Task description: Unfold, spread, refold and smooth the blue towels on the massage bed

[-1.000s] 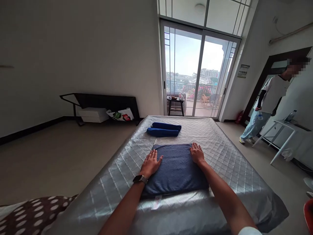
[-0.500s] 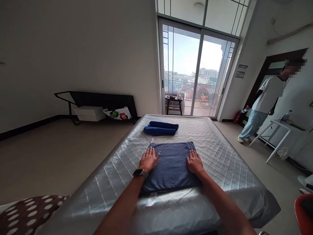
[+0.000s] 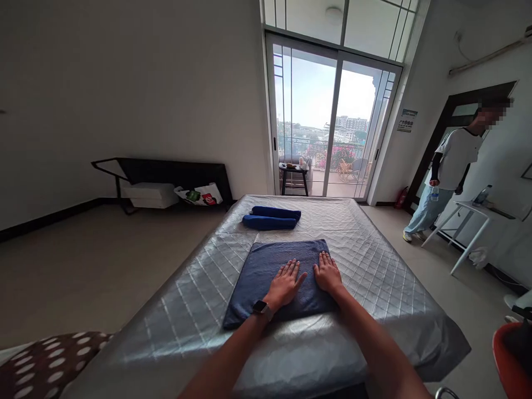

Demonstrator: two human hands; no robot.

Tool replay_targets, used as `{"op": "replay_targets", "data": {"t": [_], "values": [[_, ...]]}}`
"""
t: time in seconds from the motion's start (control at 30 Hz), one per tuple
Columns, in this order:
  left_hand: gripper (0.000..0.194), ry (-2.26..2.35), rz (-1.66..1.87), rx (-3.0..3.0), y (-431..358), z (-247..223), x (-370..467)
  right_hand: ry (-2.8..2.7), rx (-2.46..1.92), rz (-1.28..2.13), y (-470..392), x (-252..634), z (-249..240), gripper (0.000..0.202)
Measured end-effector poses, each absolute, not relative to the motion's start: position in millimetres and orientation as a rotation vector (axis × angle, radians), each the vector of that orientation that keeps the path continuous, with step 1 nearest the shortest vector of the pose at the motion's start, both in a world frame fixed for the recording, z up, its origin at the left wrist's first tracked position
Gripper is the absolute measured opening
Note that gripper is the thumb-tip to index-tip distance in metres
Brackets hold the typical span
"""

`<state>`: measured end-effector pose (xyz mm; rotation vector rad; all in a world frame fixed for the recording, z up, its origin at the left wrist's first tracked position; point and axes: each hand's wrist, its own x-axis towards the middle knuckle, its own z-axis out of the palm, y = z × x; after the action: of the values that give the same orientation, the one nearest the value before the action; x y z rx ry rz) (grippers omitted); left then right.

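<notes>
Rests the left hand flat on the middle of the towel, open, fingers slightly apart and thumb out, gripping nothing; wears a watch on that wrist; lays the right hand open and palm down along the towel's right edge, likewise without hold of anything; has the towel spread flat on the bed, with two blue rolls side by side beyond it.

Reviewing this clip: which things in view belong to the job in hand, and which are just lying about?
In the job:
blue cloth, under the left hand and right hand
silver quilted cover beneath it
two blue rolls beyond it, probably

Lying about:
white box
printed bag
polka-dot cloth
bottle on the white table
</notes>
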<state>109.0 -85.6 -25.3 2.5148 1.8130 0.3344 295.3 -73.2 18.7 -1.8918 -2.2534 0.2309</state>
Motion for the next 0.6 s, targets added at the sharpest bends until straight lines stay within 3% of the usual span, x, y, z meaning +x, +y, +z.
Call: {"op": "replay_targets", "data": {"t": [0.27,0.6], "values": [[0.078,2.202,0.308,2.328,-127,-50,-21,-2.248,-1.918,0.231,-74,292,24,0.063],[0.088,2.248,0.402,2.319,-134,-53,-15,-2.299,-1.92,0.226,-134,307,16,0.06]]}}
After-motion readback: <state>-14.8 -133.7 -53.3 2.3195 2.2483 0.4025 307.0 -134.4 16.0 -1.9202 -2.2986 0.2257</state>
